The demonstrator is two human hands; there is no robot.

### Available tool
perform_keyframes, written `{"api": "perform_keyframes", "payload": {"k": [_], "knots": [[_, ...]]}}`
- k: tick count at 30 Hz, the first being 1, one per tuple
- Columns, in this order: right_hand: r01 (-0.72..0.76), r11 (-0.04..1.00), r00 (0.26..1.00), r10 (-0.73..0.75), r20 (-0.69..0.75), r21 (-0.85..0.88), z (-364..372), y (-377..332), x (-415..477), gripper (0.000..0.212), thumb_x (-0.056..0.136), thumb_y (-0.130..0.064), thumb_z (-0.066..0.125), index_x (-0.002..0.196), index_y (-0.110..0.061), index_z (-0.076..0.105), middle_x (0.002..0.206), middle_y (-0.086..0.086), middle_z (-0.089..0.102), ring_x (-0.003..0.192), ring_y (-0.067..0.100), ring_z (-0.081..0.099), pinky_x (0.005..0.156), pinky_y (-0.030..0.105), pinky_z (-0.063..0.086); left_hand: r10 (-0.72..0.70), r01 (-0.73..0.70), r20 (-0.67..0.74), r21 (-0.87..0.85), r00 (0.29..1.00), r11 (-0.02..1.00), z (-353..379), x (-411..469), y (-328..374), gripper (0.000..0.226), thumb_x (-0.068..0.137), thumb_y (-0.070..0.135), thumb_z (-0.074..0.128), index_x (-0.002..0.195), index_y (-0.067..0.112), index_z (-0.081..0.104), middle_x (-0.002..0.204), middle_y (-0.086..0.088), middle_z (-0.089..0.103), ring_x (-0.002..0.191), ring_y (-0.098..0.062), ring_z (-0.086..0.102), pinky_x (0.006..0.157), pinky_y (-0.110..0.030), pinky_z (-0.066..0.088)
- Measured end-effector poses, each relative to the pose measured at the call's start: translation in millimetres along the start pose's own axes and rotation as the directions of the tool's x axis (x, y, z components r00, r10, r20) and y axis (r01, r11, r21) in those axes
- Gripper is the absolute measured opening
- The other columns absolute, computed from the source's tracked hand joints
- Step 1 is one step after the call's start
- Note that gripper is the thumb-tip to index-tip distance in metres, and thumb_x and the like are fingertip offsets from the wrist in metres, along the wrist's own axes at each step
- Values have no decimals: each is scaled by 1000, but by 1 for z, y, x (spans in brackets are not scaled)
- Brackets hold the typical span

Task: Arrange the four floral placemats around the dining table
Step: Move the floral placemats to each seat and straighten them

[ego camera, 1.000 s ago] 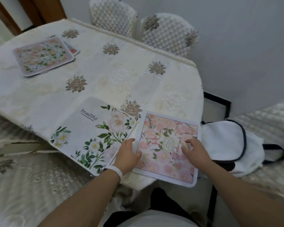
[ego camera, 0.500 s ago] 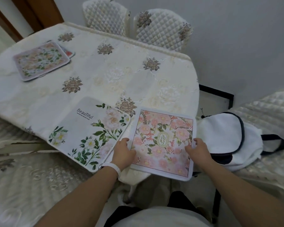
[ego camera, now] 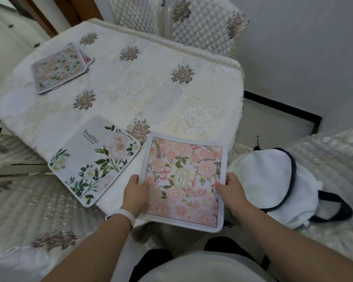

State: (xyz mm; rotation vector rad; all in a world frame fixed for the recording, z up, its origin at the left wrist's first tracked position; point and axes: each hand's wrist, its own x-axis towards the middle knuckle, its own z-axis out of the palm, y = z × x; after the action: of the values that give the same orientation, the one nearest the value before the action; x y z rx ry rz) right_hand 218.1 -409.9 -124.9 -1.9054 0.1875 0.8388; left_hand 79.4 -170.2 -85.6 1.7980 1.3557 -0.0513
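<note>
both hands grip the pink floral placemat (ego camera: 184, 180): left hand (ego camera: 135, 192) on its left edge, right hand (ego camera: 231, 190) on its right. it overhangs the near edge of the dining table (ego camera: 151, 84). "beautiful" placemat (ego camera: 94, 157) just left; a stacked pair (ego camera: 58, 71) far corner.

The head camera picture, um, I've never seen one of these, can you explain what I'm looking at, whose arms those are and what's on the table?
There is no machine. The camera sits on a person's head, looking down at their own arms. The left hand and right hand grip the side edges of a pink floral placemat, which overhangs the near edge of the dining table. Beside it lies a white placemat printed "Beautiful". At the far corner a third placemat lies on top of another one, mostly hidden. A white bag rests on a chair on the right.
</note>
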Motion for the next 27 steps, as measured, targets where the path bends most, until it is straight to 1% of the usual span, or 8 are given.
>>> {"api": "perform_keyframes", "payload": {"k": [3, 6, 11, 14, 16, 19, 23, 27], "knots": [[26, 999, 998, -23, 64, -34, -13, -3, 6, 25, 90, -11, 62, 110, -18, 50, 104, 1, 63, 91, 19, 64, 73, 37, 53, -5, 4, -55, -21, 999, 1000, 5, -16, 7, 18, 94, 27, 55, 87, 11, 51, 80, -15, 58, 66, -27, 54, 55, -35, 48], [62, 997, 991, -55, 121, -56, -24, -11, 10, 28, 89, -12, 63, 112, -21, 49, 103, -2, 64, 92, 19, 64, 80, 43, 55, -13, 10, -79, -46, 997, 999, 8, -26, 17, 21, 94, 30, 56, 83, 15, 48, 74, -10, 55, 61, -24, 52, 49, -31, 44], [68, 998, 985, -70, 157, 16, -34, -25, 15, 26, 89, -11, 61, 109, -24, 52, 104, -3, 66, 92, 19, 66, 84, 46, 55, 13, -15, -83, -20, 996, 1000, 11, -33, 33, 23, 95, 34, 56, 88, 13, 51, 78, -12, 59, 62, -24, 54, 49, -31, 44], [65, 996, 988, -72, 137, 54, -38, -31, 16, 24, 90, -9, 59, 108, -23, 54, 104, -3, 67, 90, 17, 67, 82, 44, 57, 30, -31, -72, -20, 997, 999, 11, -29, 43, 21, 94, 35, 57, 90, 15, 52, 79, -13, 60, 62, -26, 56, 48, -32, 46], [69, 996, 990, -77, 120, 63, -41, -36, 16, 24, 91, -8, 56, 111, -22, 55, 104, -4, 67, 90, 16, 67, 75, 39, 57, 38, -41, -69, -31, 997, 999, 11, -23, 48, 21, 94, 37, 58, 90, 17, 52, 80, -14, 61, 63, -27, 58, 48, -33, 50], [76, 995, 993, -82, 90, 65, -47, -46, 18, 22, 93, -9, 54, 111, -21, 55, 103, -4, 67, 90, 15, 67, 67, 32, 53, 73, -75, -63, -32, 995, 997, 11, -14, 56, 21, 92, 39, 59, 89, 19, 52, 80, -13, 63, 65, -28, 61, 54, -39, 55], [82, 993, 995, -87, 45, 89, -50, -59, 24, 20, 92, -9, 54, 105, -25, 56, 101, -1, 68, 87, 18, 68, 65, 32, 52, 87, -87, -9, -30, 996, 996, 8, -1, 64, 23, 91, 42, 61, 91, 20, 52, 81, -13, 64, 67, -32, 63, 60, -47, 56], [75, 990, 997, -74, -9, 117, -48, -69, 28, 20, 93, -10, 56, 105, -25, 56, 101, 0, 68, 85, 19, 69, 66, 33, 54, 100, -99, 29, -24, 995, 995, 6, 16, 75, 18, 91, 39, 60, 91, 22, 53, 83, -13, 65, 71, -37, 66, 62, -51, 59]]}}
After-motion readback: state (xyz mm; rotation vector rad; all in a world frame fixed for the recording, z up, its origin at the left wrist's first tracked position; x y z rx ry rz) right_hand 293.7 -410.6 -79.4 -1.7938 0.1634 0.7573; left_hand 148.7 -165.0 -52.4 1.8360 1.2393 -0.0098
